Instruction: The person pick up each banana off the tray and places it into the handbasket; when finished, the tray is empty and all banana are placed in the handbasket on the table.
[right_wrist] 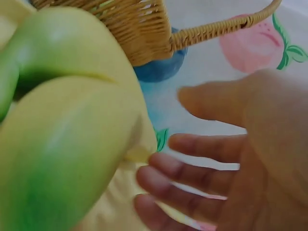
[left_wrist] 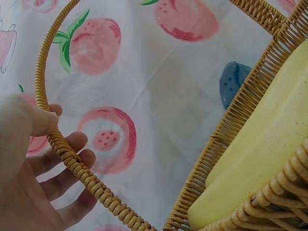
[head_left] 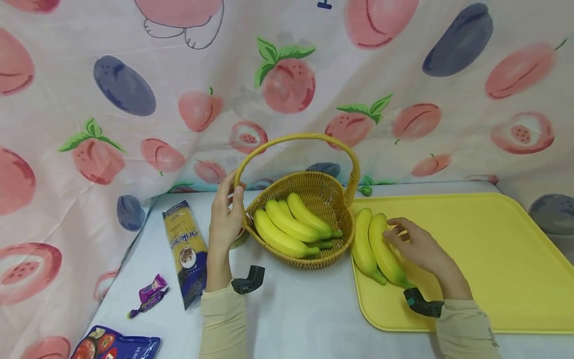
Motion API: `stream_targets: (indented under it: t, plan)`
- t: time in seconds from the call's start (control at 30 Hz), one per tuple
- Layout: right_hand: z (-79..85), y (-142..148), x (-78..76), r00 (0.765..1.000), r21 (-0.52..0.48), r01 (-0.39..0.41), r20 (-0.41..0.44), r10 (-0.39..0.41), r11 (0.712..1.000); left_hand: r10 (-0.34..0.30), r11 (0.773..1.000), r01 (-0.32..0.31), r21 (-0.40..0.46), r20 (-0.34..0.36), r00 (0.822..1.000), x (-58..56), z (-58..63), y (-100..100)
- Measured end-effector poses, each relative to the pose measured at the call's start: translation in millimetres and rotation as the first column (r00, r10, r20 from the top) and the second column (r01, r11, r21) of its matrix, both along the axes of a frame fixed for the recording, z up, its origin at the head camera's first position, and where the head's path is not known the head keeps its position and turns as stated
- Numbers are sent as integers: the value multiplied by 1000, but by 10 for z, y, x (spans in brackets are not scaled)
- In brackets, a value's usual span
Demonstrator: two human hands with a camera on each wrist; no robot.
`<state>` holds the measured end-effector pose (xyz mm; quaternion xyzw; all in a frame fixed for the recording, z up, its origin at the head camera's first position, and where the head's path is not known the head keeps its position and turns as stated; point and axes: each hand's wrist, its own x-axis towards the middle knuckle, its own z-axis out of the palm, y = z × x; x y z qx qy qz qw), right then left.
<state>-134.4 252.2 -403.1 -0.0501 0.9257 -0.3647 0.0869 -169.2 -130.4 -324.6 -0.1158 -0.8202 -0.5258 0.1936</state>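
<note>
My left hand holds the handle of a wicker basket at its left side; the left wrist view shows thumb and fingers around the handle. Several yellow bananas with green stem ends lie in the basket. To its right, two more bananas lie side by side on a yellow tray. Close to the right-hand one of these is my right hand. In the right wrist view its fingers are loosely bent and hold nothing; whether the fingertips touch the banana I cannot tell.
Left of the basket lies a blue and gold packet, with purple-wrapped sweets beyond it. A blue pouch shows at the lower left. Partly hidden behind my left hand is a round can. A fruit-print cloth hangs behind.
</note>
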Motion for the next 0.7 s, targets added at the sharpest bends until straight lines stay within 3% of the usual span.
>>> stream_targets:
  t: [0.23,0.33,0.7]
  plan:
    - [-79,33,7,986,-2,-65,152,65,998,-5,1000,5,3,-17,1000,-201,-277,-122]
    - [-96,34,5,981,-17,-68,181,70,998,-2,1000,2,-10,-37,999,-219,-298,-130]
    - [-95,-44,23,983,77,-76,174,61,994,5,1000,-6,-27,-41,999,-213,-310,-129]
